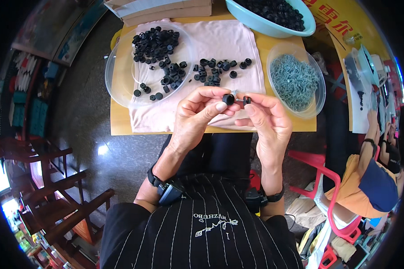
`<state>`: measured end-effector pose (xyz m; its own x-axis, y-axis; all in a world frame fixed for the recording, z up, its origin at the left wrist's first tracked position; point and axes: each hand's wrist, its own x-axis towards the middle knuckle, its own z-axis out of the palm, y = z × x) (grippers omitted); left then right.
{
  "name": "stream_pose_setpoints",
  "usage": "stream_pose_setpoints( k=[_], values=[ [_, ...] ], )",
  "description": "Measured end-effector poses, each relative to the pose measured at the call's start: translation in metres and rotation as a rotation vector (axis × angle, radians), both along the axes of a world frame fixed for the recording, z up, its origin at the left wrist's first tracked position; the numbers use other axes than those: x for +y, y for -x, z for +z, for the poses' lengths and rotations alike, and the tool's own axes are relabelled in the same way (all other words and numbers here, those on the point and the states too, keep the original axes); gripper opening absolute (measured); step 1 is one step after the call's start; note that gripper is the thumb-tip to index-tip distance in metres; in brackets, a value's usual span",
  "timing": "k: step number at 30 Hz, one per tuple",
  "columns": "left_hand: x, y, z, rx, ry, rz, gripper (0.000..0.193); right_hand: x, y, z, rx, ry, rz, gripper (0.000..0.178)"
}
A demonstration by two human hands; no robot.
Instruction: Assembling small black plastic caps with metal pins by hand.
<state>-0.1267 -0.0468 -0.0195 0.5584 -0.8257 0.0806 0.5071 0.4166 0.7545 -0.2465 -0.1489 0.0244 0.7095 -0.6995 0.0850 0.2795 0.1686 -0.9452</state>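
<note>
My left hand pinches a black round cap between thumb and fingertips, its hollow side showing. Close beside it, my right hand grips a smaller black plastic piece. A bit of silvery metal shows between the two, its exact shape too small to tell. Both hands are raised near the table's front edge, over a pale pink cloth. Beyond them lies a loose group of black plastic caps. To the right, a clear oval tub holds a heap of small silvery metal pieces.
A clear round tray with piled black parts stands at the left. At the back are a light blue basin of black parts and a cardboard box. A person sits at the right by a red plastic chair.
</note>
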Motion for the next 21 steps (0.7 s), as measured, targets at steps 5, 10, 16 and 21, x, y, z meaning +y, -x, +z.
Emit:
stream_pose_setpoints(
  k=[5,10,16,21],
  values=[
    [0.0005,-0.0011,0.0005,0.036,-0.005,0.013,0.025,0.0035,-0.0038,0.0067,0.053,0.26,-0.023,0.02],
    [0.0016,-0.0005,-0.0009,-0.001,-0.011,0.048,0.026,0.0013,-0.0038,0.0043,0.107,0.454,-0.051,0.021],
    [0.0033,0.0024,0.0033,-0.065,-0.011,0.061,0.027,0.0033,-0.0007,0.0052,0.156,0.549,-0.094,0.02],
    [0.0036,0.006,0.0074,-0.194,-0.05,0.089,0.026,0.0036,0.0039,-0.0006,0.162,0.613,-0.134,0.021]
  ],
)
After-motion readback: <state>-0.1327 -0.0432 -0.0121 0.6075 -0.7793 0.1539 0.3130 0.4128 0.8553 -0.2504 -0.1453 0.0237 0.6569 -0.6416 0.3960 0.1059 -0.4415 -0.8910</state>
